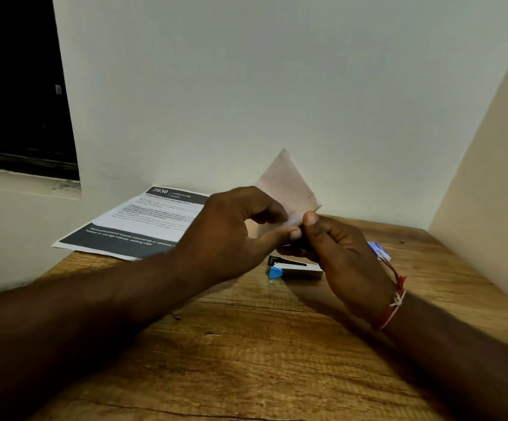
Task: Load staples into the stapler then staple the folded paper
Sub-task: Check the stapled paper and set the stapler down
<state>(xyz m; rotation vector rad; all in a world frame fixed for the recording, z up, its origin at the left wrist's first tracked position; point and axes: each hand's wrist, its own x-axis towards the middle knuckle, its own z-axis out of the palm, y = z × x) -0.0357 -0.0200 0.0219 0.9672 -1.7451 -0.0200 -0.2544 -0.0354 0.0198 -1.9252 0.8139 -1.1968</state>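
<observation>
Both hands meet above the middle of the tabletop (246, 360), and I see them working on the same item. My left hand (231, 235) pinches the lower edge of the folded paper (287, 189) between thumb and fingers. My right hand (337, 247) closes on the same lower corner from the other side, thumb up against the paper. A dark object sits inside the right-hand grip just under the paper; I cannot tell what it is. The folded paper stands up from the pinch, tilted, with one corner pointing upward in front of the wall (277, 86).

I note the stapler (295, 267) lying on the tabletop directly below the hands. It shows a blue end piece on its left and a pale body, and neither hand touches it. A small blue-and-white box (378, 250) lies just beyond the right hand, partly hidden by it. A printed sheet (143, 220) lies flat at the far left of the tabletop, against the wall. A red and white thread band (393, 302) circles the right wrist.
</observation>
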